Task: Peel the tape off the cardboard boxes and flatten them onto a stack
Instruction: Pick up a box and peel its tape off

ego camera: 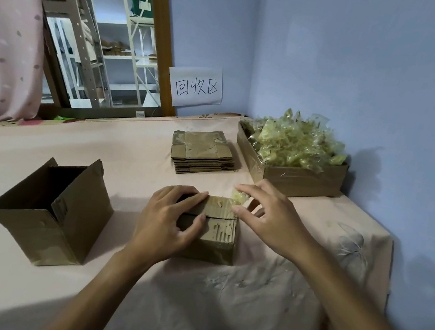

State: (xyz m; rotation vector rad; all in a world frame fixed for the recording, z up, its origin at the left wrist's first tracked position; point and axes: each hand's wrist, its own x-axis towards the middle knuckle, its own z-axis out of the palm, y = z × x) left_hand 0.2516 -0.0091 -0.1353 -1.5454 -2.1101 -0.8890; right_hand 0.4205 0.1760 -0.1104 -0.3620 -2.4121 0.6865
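A small cardboard box [218, 231] is seen at the middle of the cloth-covered table [126, 149]. It is gripped by the left hand [170, 214], with fingers curled over its top and the thumb at the front. A crumpled strip of tape [239, 197] at the box's 1 o'clock corner is pinched narrowly by the right hand [271, 217]. The stack of flattened boxes [202, 151] lies at 12 o'clock, an open box [48, 223] at 9 o'clock, and a carton of peeled tape [303, 179] at 2 o'clock.

Pale blue walls [369, 75], wood-framed window [156, 39] — metal shelving [76, 11] beyond, pink curtain [6, 28], pink floral tablecloth [17, 289], paper sign [196, 86].
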